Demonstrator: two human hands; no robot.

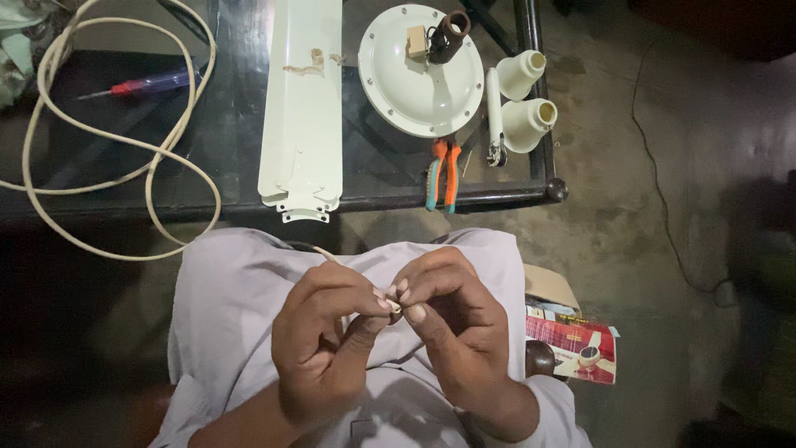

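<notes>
Between both hands' [390,332] fingertips [396,300], a small part [395,309].

Dim room, lit mostly from above the low desk [207,108]. Dark glass top in a black metal frame, round foot at the right corner, glare on the glass at upper left. Bare concrete floor [613,166] to the right, grey, stained and scuffed. Thin dark cable [663,207] trailing across it toward the right. Deep shadow along the right edge and lower left.
</notes>
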